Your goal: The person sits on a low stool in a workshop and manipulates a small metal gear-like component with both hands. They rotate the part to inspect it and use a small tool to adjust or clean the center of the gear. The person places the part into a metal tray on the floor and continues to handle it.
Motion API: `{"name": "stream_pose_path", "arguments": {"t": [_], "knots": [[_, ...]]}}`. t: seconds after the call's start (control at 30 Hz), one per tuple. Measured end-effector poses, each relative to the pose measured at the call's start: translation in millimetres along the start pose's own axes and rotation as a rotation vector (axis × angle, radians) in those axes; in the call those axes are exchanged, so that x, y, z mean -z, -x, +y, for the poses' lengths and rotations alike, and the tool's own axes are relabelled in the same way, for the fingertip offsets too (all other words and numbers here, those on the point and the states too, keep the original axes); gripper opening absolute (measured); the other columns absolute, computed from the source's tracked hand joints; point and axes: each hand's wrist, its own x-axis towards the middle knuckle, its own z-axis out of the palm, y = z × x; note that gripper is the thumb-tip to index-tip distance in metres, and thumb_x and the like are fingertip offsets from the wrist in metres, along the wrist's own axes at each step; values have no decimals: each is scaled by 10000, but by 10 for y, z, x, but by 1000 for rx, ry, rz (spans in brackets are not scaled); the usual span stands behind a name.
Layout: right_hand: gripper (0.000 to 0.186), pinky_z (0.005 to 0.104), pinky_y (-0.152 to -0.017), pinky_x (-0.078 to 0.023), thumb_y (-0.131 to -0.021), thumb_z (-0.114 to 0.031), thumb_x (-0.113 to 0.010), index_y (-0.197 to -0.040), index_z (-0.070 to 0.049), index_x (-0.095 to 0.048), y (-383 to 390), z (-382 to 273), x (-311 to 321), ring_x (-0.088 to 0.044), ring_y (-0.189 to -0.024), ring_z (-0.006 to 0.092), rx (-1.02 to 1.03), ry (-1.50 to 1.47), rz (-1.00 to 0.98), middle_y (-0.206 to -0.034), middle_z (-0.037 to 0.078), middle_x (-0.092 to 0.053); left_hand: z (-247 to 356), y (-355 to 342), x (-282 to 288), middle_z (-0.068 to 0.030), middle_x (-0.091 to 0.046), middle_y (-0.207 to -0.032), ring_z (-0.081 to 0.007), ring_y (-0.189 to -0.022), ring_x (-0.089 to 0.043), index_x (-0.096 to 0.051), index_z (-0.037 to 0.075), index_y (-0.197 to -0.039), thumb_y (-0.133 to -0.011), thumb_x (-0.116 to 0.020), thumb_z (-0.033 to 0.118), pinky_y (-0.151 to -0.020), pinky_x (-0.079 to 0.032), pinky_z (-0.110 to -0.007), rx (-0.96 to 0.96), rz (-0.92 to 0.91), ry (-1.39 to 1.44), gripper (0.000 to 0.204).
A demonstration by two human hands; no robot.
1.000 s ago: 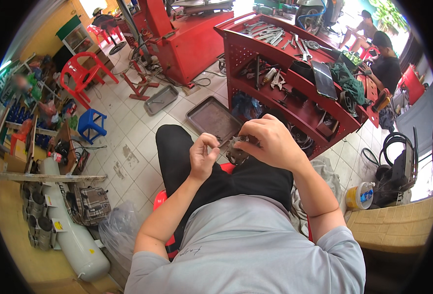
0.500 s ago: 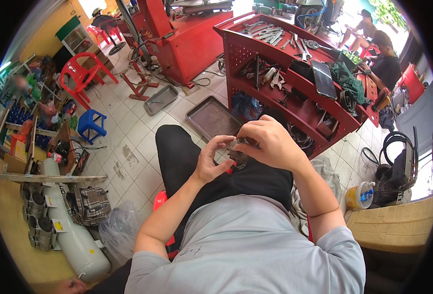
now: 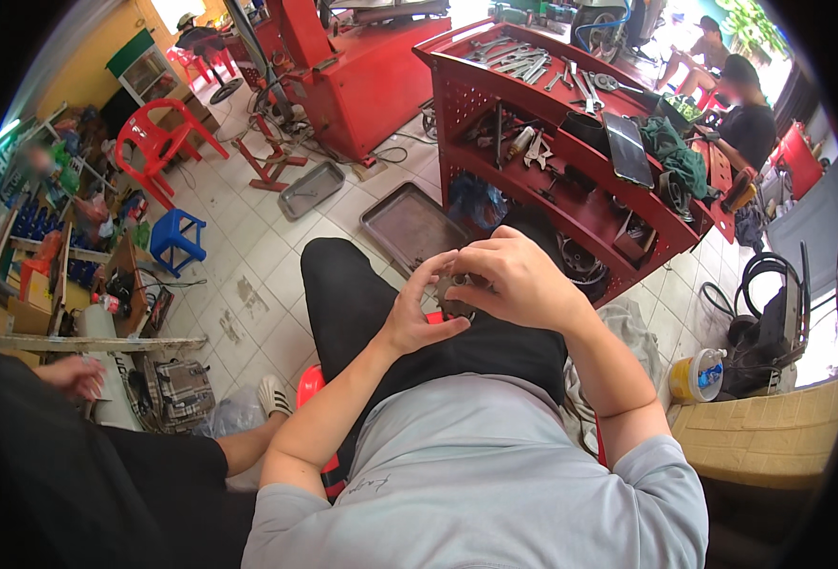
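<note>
Over my lap, both hands are around a dark, round-looking metal part point(image 3: 459, 299), largely hidden by my fingers. My left hand point(image 3: 417, 313) is curved around its left side, fingers closed on it, thumb below. My right hand point(image 3: 509, 280) grips it from the upper right, with bent fingers and thumb on it. My black-trousered legs point(image 3: 338, 284) are spread beneath, with a red seat edge point(image 3: 313, 394) showing at the left. A shallow metal tray point(image 3: 395, 223) lies on the floor beyond my hands.
A red tool cart point(image 3: 556, 161) with wrenches stands ahead-right, a blue stool point(image 3: 177, 245) and red chair point(image 3: 149, 142) left. A person in dark clothes point(image 3: 106, 474) is close at my left; others point(image 3: 741, 123) sit back right. A bucket point(image 3: 696, 377) is at right.
My left hand has risen from beside the part to close around it; my right hand has lowered slightly. A person has come into view at my left, with a hand, leg and shoe showing.
</note>
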Motion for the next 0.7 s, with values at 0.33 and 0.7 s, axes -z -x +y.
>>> {"name": "stream_pose_path", "arguments": {"t": [0.33, 0.7], "knots": [[195, 350, -717, -423, -801, -222, -742, -848, -71, -627, 2, 24, -39, -611, -702, 254, -23, 74, 2, -761, 44, -639, 91, 1, -45, -137, -555, -1305, -252, -1246, -518, -488, 38, -1380, -695, -879, 298, -1049, -408, -377, -23, 20, -48, 830], [230, 352, -755, -430, -839, -279, -729, -871, -76, -626, 6, 44, 81, -644, -760, 233, -113, 166, 54, -784, 36, -657, -214, 25, 37, -98, -553, -1054, -228, -1087, -528, -558, 39, -915, -822, -742, 228, -977, -401, -365, -331, 412, 106, 280]]}}
